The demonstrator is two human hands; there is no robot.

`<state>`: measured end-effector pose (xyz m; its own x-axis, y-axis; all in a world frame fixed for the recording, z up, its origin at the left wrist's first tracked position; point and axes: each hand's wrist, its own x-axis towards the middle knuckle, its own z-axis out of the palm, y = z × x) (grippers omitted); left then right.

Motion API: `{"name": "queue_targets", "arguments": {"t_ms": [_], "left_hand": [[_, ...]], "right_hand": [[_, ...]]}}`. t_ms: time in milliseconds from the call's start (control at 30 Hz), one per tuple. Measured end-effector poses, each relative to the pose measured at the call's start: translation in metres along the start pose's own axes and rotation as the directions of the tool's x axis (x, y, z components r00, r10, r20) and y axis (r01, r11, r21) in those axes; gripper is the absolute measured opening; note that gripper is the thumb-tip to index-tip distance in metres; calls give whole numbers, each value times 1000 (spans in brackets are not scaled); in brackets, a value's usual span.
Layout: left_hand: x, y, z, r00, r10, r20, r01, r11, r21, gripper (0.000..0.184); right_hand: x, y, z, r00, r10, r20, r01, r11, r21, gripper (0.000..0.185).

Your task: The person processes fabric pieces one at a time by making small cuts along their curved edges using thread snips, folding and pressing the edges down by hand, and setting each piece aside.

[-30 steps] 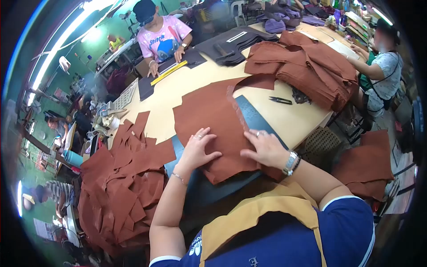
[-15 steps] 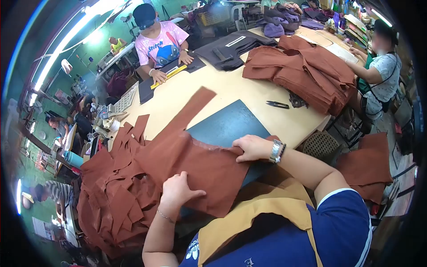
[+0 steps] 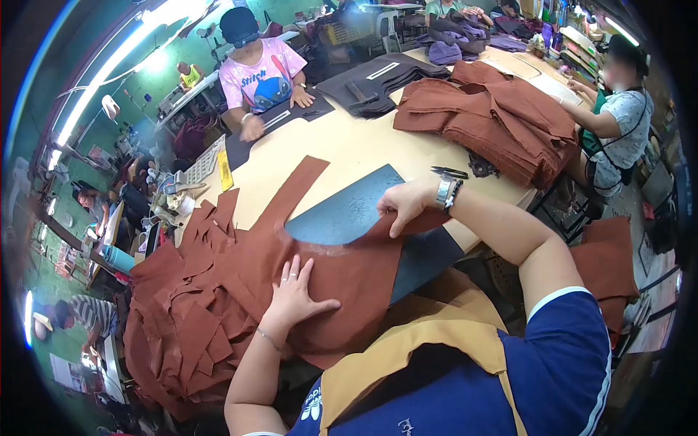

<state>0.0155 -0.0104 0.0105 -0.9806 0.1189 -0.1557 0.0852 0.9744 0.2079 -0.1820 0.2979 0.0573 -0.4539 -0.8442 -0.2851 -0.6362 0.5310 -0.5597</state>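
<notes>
A rust-brown cut fabric piece (image 3: 356, 291) with a curved edge and a long strip reaching away lies before me, partly over a dark blue-grey board (image 3: 331, 211). My left hand (image 3: 297, 294) rests on it with fingers spread, rings showing. My right hand (image 3: 407, 205) pinches the far edge of the fabric piece and holds it raised off the board. Left of my left hand, a heap of brown fabric pieces (image 3: 185, 320) spreads over the table's side. Black thread snips (image 3: 449, 173) lie beyond my right hand.
A thick stack of brown fabric (image 3: 487, 123) sits at the far right. Across the table (image 3: 363, 142), a person in a pink shirt (image 3: 265, 76) works at dark fabric (image 3: 287, 120); a yellow ruler (image 3: 225, 171) lies at the left edge. Another person (image 3: 618, 116) is at the right.
My right hand has lifted the fabric edge, uncovering more board. My left hand has spread its fingers on the piece. The person opposite has moved the yellow ruler to the table's left edge.
</notes>
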Motion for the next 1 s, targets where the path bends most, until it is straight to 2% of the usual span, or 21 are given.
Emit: {"name": "queue_targets", "arguments": {"t_ms": [100,133,167,233,333,400,433,467,500,533,567,667,700,767,800,833,900,967,1000], "left_hand": [[8,42,-50,956,-135,260,60,959,278,108],[21,35,-39,984,177,3,-173,957,235,96],[37,49,-43,971,236,-37,-223,952,210,81],[84,54,-31,906,420,-57,-423,897,-125,71],[103,61,-14,927,336,167,-239,872,-426,61],[107,59,4,899,418,-128,-437,860,-263,54],[106,59,13,851,453,-266,-504,847,-169,51],[108,61,18,819,426,-385,-515,842,-163,47],[108,62,21,837,425,-345,-506,842,-189,46],[109,62,21,853,422,-308,-494,843,-213,45],[109,61,23,867,419,-271,-482,844,-237,45],[106,61,31,854,356,-379,-461,856,-235,40],[105,62,33,859,331,-390,-443,863,-243,39],[105,64,38,806,354,-475,-462,877,-130,38],[103,67,36,825,336,-454,-437,889,-136,38],[102,69,34,843,319,-434,-412,900,-139,38],[102,68,37,858,289,-426,-395,900,-185,37],[103,66,39,862,293,-413,-403,891,-210,39],[103,64,41,858,303,-415,-416,884,-214,40]], "right_hand": [[5,2,-16,994,4,107,6,996,-87,41],[1,-8,-21,992,34,125,-19,993,-117,36],[2,-11,-19,995,-5,101,20,989,-148,36],[3,-15,-20,996,-81,34,86,974,-211,36],[-12,-25,-37,999,31,24,-23,966,-257,37],[-15,-11,-45,995,82,49,-65,954,-292,39],[-16,4,-45,996,73,50,-60,972,-228,40],[-18,16,-45,996,62,57,-51,985,-167,40],[-19,27,-45,997,48,66,-41,993,-109,41],[-21,26,-49,989,100,113,-92,993,-76,44],[-23,26,-52,990,126,71,-120,990,-73,45],[-33,30,-61,978,194,-74,-196,980,-20,48],[-32,46,-60,964,164,-209,-189,976,-109,45],[-28,61,-55,830,246,-501,-438,844,-310,32],[-28,69,-39,651,-6,-759,-466,786,-406,23],[-25,68,-32,595,-199,-779,-405,762,-505,29],[-23,23,-16,714,-77,-696,-178,941,-287,31],[-7,20,15,864,-178,-470,90,975,-205,34],[-1,16,33,897,-189,-400,145,980,-138,34]]}}
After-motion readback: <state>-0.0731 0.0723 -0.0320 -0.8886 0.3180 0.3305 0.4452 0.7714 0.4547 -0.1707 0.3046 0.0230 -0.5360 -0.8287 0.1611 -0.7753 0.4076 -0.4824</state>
